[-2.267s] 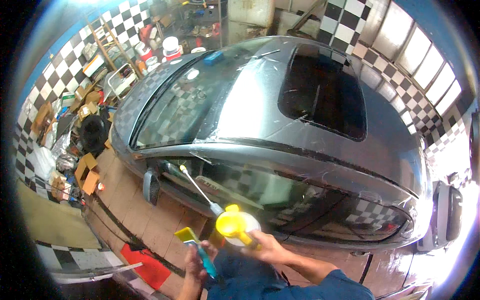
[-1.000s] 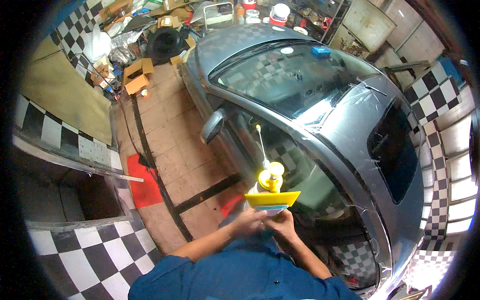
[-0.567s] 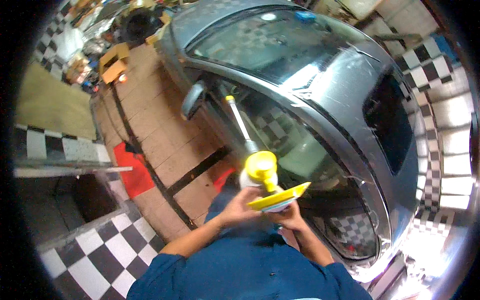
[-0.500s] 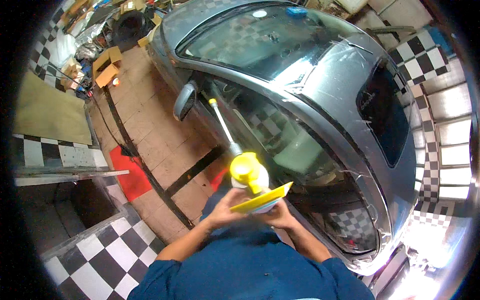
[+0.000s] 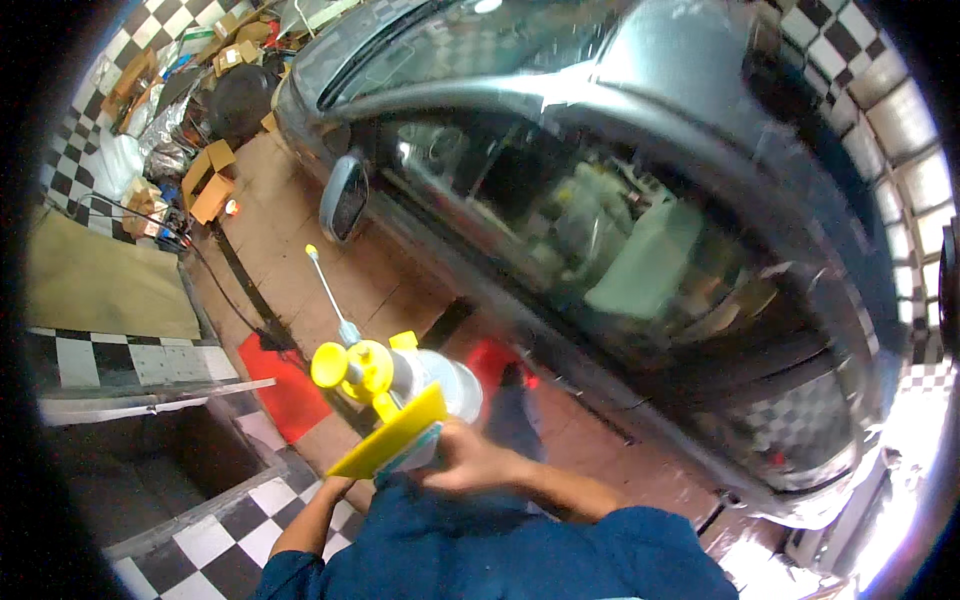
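In front of my body is a pump spray bottle [image 5: 455,388] with a yellow head, a pale body and a long thin wand pointing away to the far left. A flat yellow blade [image 5: 398,440] with a pale blue edge, like a squeegee, lies across the near side of the bottle. My right hand [image 5: 468,460] is closed at the right end of the blade, close to the bottle's body. Only the wrist side of my left hand [image 5: 340,484] shows below the blade's left end. The blade hides its fingers and what they grip.
A grey car [image 5: 680,100] with wet-looking glass fills the right side, its side mirror [image 5: 345,198] jutting out over the tiled floor. On the left are a ledge [image 5: 160,400], a red mat [image 5: 285,385] and a dark hose. An open cardboard box [image 5: 210,180] lies farther off.
The bottle and blade have swung left and tilted, away from the car's side window. Both hands moved left with them, and my left hand has gone behind the blade.
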Motion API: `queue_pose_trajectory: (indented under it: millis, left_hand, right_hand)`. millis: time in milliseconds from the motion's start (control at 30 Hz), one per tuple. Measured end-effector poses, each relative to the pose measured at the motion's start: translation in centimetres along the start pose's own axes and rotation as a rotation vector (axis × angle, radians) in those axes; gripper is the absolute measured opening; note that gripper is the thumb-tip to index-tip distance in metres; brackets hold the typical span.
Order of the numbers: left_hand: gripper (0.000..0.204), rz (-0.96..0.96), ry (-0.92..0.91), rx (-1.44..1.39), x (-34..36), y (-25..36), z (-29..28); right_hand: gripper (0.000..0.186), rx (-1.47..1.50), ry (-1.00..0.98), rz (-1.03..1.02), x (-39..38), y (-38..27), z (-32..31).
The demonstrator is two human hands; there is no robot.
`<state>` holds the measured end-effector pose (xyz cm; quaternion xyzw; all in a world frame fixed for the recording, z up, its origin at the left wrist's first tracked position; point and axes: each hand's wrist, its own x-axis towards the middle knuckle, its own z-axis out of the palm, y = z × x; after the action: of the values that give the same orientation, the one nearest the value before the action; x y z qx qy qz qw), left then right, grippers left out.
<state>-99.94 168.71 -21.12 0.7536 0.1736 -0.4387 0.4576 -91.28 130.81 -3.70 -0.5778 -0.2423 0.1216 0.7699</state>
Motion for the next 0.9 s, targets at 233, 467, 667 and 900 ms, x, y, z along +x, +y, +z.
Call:
queue_pose_trajectory:
  millis: [233, 467, 667, 900]
  left_hand:
    - [0.025, -0.003, -0.008, 0.145, 20.7, -18.4, -8.1]
    - [0.018, 0.038, 0.012, -0.065, 29.9, -24.6, -5.8]
    - [0.013, -0.137, 0.084, -0.183, 27.1, -33.9, -7.7]
    - [0.013, -0.051, 0.057, -0.177, 38.7, -38.8, -2.1]
  right_hand:
    - [0.039, -0.234, 0.182, -0.254, -1.4, 16.8, 7.5]
    - [0.034, -0.193, 0.36, -0.169, -5.5, 24.4, 14.7]
    - [0.058, -0.132, 0.282, 0.059, -12.3, 24.3, 18.0]
    - [0.062, 0.103, 0.488, 0.301, -28.1, 26.8, 17.2]
